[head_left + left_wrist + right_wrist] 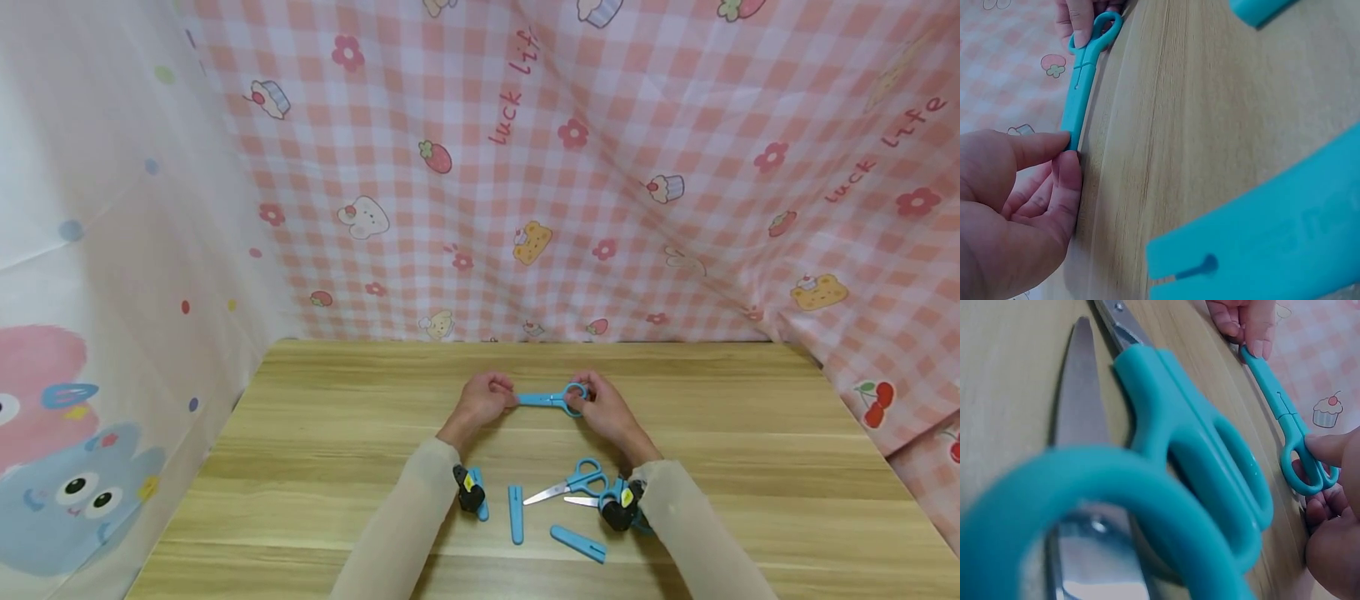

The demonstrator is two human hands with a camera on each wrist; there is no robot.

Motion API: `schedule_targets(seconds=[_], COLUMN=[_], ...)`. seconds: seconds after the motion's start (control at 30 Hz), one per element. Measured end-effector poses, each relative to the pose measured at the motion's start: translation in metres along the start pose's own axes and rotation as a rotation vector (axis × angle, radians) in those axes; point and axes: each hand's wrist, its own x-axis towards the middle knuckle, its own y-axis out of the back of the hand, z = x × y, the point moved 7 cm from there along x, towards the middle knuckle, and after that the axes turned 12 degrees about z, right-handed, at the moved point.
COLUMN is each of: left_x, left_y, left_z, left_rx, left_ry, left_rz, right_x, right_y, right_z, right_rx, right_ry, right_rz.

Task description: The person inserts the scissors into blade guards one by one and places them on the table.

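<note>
A pair of blue scissors (573,398) has a blue blade cover (534,400) over its blades, lying level between both hands above the far half of the table. My left hand (483,402) pinches the cover's closed tip between thumb and fingers. With thumb and fingers, my right hand (606,412) grips the scissors by the finger loops. In the right wrist view the cover (1267,384) reaches up to the handles (1300,456), hiding the blades. The left wrist view shows the left thumb (1041,149) pressed on the cover's end.
Nearer the body lie bare blue-handled scissors (585,479) and a second pair (581,502) partly behind the right wrist camera (621,510). Loose blue covers lie beside them: one upright in view (516,515), one slanted (577,543), one by the left wrist (481,500). A checked cloth (480,208) hangs behind.
</note>
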Motion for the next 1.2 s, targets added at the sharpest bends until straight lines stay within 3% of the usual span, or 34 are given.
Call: schedule_targets(seconds=[0.5, 0.97, 1.2], left_x=[-0.0020, -0.0024, -0.0011], left_y=[0.0019, 0.0052, 0.0053], left_z=[0.0023, 0.0014, -0.0026], left_rx=[0.035, 0.086, 0.038], left_ry=[-0.037, -0.093, -0.055], left_rz=[0.040, 0.126, 0.133], right_x=[0.0002, -0.0008, -0.0002], right_y=[-0.0010, -0.0022, -0.0036], right_z=[-0.0009, -0.0038, -0.0033], right_rx=[-0.044, -0.106, -0.109], right_ry=[0.041, 0.040, 0.029], right_rz=[0.022, 0.049, 0.052])
